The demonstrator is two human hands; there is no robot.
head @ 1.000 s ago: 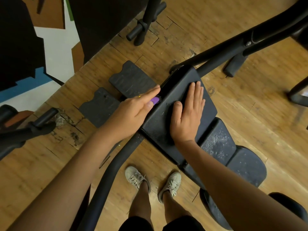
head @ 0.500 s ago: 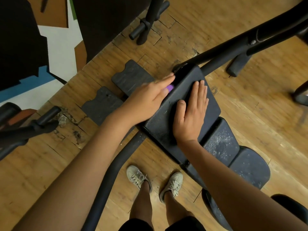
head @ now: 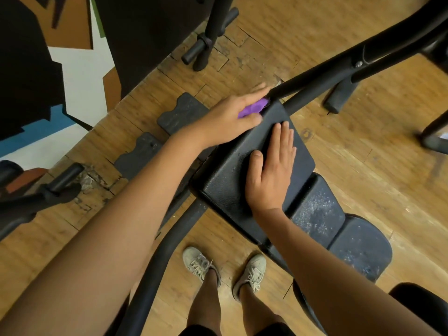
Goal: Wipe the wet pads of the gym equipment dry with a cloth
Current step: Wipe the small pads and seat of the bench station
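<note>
While the purple cloth [head: 253, 109] sits at the far corner of the top pad [head: 225, 180], pressed under the left hand's [head: 228, 122] straight fingers, the right hand [head: 271, 173] lies flat on that pad, fingers together; the lower pads [head: 317, 209] look speckled, probably unwiped.

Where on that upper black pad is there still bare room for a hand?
Bare: the upper pad's near-left part, between the left forearm and the right hand's thumb, and a strip between that hand's fingers and the pad's right edge. Crowded: the far corner, where the left hand presses the purple cloth by the frame tube.
</note>
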